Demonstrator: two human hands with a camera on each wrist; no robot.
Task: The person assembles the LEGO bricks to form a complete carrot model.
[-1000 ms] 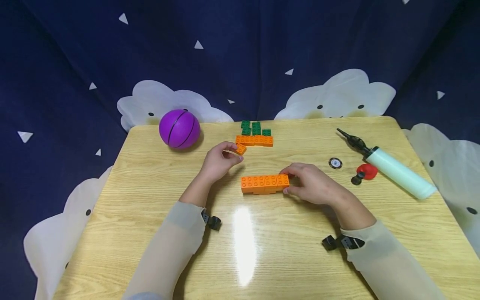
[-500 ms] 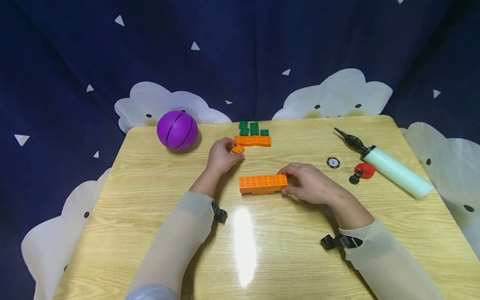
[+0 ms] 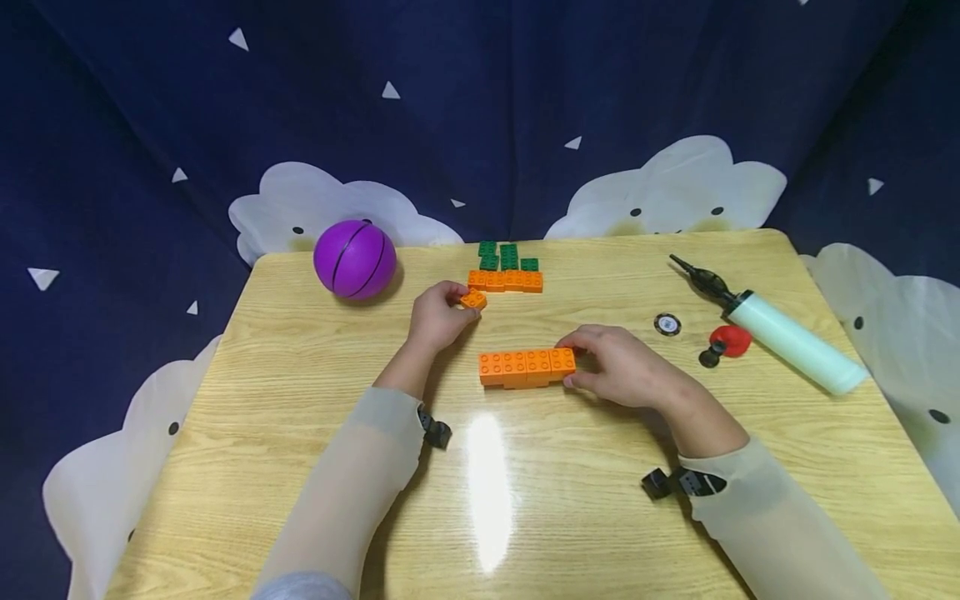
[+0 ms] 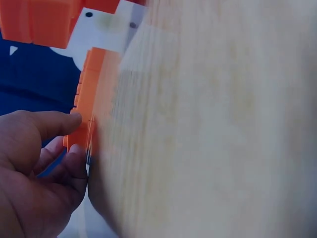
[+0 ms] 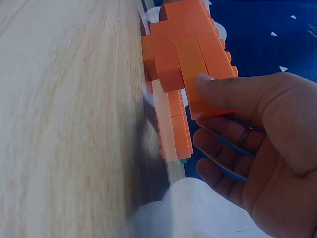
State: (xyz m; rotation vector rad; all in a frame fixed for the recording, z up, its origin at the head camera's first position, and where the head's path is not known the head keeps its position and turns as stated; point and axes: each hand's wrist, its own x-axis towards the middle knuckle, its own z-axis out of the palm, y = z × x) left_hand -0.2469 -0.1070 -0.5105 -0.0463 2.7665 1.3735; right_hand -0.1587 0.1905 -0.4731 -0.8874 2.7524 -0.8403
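a: what have i got in each grip right now?

b: my left hand [image 3: 437, 317] is pinching a small orange brick [image 3: 473, 299] between thumb and curled fingers, just off the near end of the orange-and-green brick row [image 3: 506, 270] at the far side of the surface [image 3: 300, 400]. my right hand [image 3: 618, 367] is clamped on the right end of the long orange block assembly [image 3: 527, 367], which sits flat mid-surface – thumb on the near face, fingers over the top.

a: how do you reckon these will handle?

b: hard plastic, stiff and light, i'd judge – no give, nothing fragile. the smooth side walls could be a bit slippery, and the small brick is tiny enough to twist in a pinch. best taken by two opposite side faces, not by the studs.

a: and the long one?

b: several bricks joined, so held at one end it could lever apart at a seam. the right wrist view shows my thumb [image 5: 233, 94] flat on the end brick; i'd say a hold nearer the middle, or keeping it pressed to the surface, is safer.

a: anything close by?

b: a purple ball [image 3: 355, 258] to the left, a pump [image 3: 780, 333] and red cap [image 3: 731, 342] to the right – all well apart from both hands.
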